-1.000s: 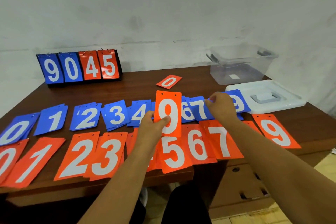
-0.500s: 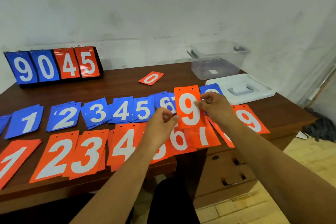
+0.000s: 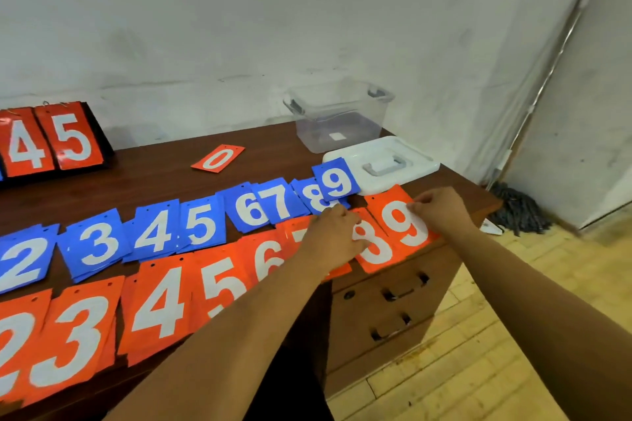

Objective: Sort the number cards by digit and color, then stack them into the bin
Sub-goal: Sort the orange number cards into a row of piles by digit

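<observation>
The orange piles [image 3: 150, 304] in the near row look to reach the table's [image 3: 154, 174] near edge at the left, so a nudge from a forearm could tip some off. Farther back, a lone orange 0 [image 3: 218, 158] lies well apart from both rows and could be missed when stacking starts. The left hand [image 3: 333, 239] lies knuckles-up over the orange 7 and 8 piles [image 3: 376, 249]; I cannot tell whether it grips a card or only presses. If it drags, it could fan those piles into each other. The right hand [image 3: 441, 212] pinches the right edge of the orange 9 card [image 3: 398, 222], which sits on the near row's right end, close to the table's right edge. Let go carelessly, it could slide off.

The cards are thin, glossy rectangles with white digits and small punched holes along the top. The blue piles [image 3: 201, 225] run behind the orange ones and overlap their neighbours, and the blue 9 [image 3: 337, 181] overlaps the white lid [image 3: 417, 161]. The clear bin [image 3: 342, 126] stands at the far right with no cards in it.
</observation>
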Available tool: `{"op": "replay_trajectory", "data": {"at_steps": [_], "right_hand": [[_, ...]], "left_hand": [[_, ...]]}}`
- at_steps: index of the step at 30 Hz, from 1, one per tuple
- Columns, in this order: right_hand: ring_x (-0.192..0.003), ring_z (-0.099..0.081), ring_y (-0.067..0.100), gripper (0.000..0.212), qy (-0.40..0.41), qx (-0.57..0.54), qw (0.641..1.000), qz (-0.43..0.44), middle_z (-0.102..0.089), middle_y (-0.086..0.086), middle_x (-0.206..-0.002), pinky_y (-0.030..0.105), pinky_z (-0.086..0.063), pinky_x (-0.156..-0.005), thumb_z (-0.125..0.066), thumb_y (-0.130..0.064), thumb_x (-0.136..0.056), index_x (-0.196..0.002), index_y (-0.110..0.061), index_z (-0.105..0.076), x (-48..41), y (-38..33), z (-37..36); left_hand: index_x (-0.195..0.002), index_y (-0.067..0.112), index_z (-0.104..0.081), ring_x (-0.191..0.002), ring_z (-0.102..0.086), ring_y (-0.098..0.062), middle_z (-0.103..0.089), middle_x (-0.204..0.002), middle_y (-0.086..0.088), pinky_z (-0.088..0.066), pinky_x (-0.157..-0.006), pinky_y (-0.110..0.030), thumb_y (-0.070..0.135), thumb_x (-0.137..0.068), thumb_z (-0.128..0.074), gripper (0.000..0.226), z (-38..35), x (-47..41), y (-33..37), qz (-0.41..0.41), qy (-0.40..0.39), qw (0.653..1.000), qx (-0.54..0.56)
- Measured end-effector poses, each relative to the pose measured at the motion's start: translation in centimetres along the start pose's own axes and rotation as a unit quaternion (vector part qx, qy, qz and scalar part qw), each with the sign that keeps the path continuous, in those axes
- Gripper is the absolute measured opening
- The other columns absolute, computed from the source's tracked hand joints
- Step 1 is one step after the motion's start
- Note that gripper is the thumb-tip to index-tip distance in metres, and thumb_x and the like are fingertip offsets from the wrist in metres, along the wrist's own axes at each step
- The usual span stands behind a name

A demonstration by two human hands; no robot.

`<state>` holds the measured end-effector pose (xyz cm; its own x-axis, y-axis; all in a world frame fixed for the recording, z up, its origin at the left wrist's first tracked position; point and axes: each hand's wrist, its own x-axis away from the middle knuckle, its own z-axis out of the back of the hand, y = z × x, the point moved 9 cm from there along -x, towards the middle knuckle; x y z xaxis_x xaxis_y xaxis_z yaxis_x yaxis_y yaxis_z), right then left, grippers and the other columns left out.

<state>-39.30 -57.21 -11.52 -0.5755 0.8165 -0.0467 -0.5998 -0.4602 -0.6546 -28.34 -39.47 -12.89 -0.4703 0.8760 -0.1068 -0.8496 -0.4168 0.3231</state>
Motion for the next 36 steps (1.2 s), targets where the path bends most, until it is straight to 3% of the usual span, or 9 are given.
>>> {"op": "replay_trajectory", "data": {"at_steps": [4, 9, 14, 16, 20, 24, 30, 33, 36], "right_hand": [[-0.081, -0.063, 0.019, 0.021, 0.037, 0.056, 0.998, -0.003, -0.073, 0.008, -0.094, 0.033, -0.054, -0.077, -0.065, -0.028, -0.09, -0.093, -0.009, -0.073, -0.8, 1.9, -0.6], [-0.095, -0.061, 0.022, 0.024, 0.096, 0.154, 0.983, 0.032, -0.067, 0.004, -0.097, 0.036, -0.053, -0.085, -0.064, -0.037, -0.09, -0.097, -0.015, -0.07, -0.6, 0.7, -1.1], [-0.092, -0.06, 0.021, 0.022, 0.124, 0.081, 0.982, 0.114, -0.064, 0.006, -0.097, 0.039, -0.054, -0.084, -0.06, -0.033, -0.09, -0.097, -0.013, -0.068, -0.7, -3.4, -1.3], [-0.096, -0.058, 0.024, 0.024, 0.116, 0.064, 0.98, 0.151, -0.063, 0.01, -0.099, 0.039, -0.05, -0.086, -0.06, -0.032, -0.09, -0.098, -0.01, -0.069, -0.9, -6.0, -2.4], [-0.098, -0.057, 0.023, 0.023, 0.09, 0.027, 0.979, 0.18, -0.062, 0.011, -0.102, 0.032, -0.044, -0.086, -0.058, -0.026, -0.092, -0.099, -0.006, -0.067, -1.6, -11.4, -5.8], [-0.097, -0.057, 0.027, 0.023, 0.052, 0.022, 0.978, 0.199, -0.063, 0.015, -0.1, 0.035, -0.042, -0.085, -0.053, -0.02, -0.092, -0.095, -0.002, -0.066, -3.6, -16.0, -9.4], [-0.086, -0.062, 0.025, 0.021, -0.042, 0.053, 0.973, 0.218, -0.064, 0.01, -0.1, 0.037, -0.052, -0.078, -0.054, -0.027, -0.091, -0.095, -0.008, -0.064, -7.9, -22.4, -17.5], [-0.089, -0.061, 0.026, 0.021, -0.071, 0.068, 0.966, 0.241, -0.061, 0.011, -0.103, 0.037, -0.051, -0.08, -0.056, -0.025, -0.09, -0.096, -0.006, -0.063, -9.6, -25.9, -21.5], [-0.099, -0.06, 0.028, 0.023, -0.1, 0.082, 0.956, 0.263, -0.06, 0.013, -0.11, 0.036, -0.05, -0.086, -0.056, -0.022, -0.089, -0.102, -0.005, -0.064, -11.1, -29.0, -25.4]], "left_hand": [[-0.134, 0.028, -0.053, -0.123, -0.046, -0.018, -0.047, -0.136, 0.0, -0.041, -0.101, -0.037, 0.055, -0.089, -0.057, 0.053, -1.3, -0.8, -0.5, -0.007, -0.023, 0.999, -0.026], [-0.131, 0.029, -0.055, -0.123, -0.045, -0.017, -0.047, -0.134, 0.002, -0.039, -0.102, -0.036, 0.054, -0.089, -0.057, 0.049, -1.6, -1.0, -0.9, -0.023, -0.003, 1.0, -0.016], [-0.126, 0.026, -0.059, -0.123, -0.042, -0.014, -0.049, -0.129, 0.006, -0.035, -0.104, -0.035, 0.051, -0.088, -0.058, 0.045, 0.8, -1.2, -2.1, -0.032, 0.074, 0.997, 0.013], [-0.117, 0.023, -0.064, -0.117, -0.046, -0.014, -0.055, -0.121, 0.006, -0.038, -0.1, -0.033, 0.041, -0.09, -0.061, 0.033, 2.9, -1.6, -3.7, -0.031, 0.099, 0.993, 0.063], [-0.093, 0.022, -0.07, -0.091, -0.057, -0.007, -0.065, -0.096, 0.008, -0.041, -0.075, -0.02, 0.019, -0.092, -0.062, 0.009, 5.9, -1.7, -6.8, -0.041, 0.09, 0.979, 0.177], [-0.093, 0.02, -0.07, -0.083, -0.057, -0.001, -0.065, -0.094, 0.009, -0.038, -0.07, -0.012, 0.015, -0.092, -0.06, 0.011, 8.8, -1.9, -13.4, 0.035, 0.125, 0.979, 0.157], [-0.095, 0.012, -0.068, -0.092, -0.062, -0.026, -0.065, -0.101, -0.007, -0.044, -0.077, -0.029, 0.012, -0.085, -0.062, 0.012, 12.1, -2.2, -28.5, 0.238, 0.184, 0.95, 0.083], [-0.093, 0.013, -0.068, -0.098, -0.062, -0.031, -0.067, -0.106, -0.015, -0.047, -0.086, -0.034, 0.017, -0.083, -0.063, 0.012, 12.5, -3.9, -34.2, 0.292, 0.174, 0.938, 0.059], [-0.093, 0.016, -0.065, -0.093, -0.062, -0.029, -0.066, -0.104, -0.016, -0.049, -0.081, -0.034, 0.024, -0.08, -0.066, 0.016, 12.2, -6.0, -38.2, 0.319, 0.166, 0.93, 0.077]]}}
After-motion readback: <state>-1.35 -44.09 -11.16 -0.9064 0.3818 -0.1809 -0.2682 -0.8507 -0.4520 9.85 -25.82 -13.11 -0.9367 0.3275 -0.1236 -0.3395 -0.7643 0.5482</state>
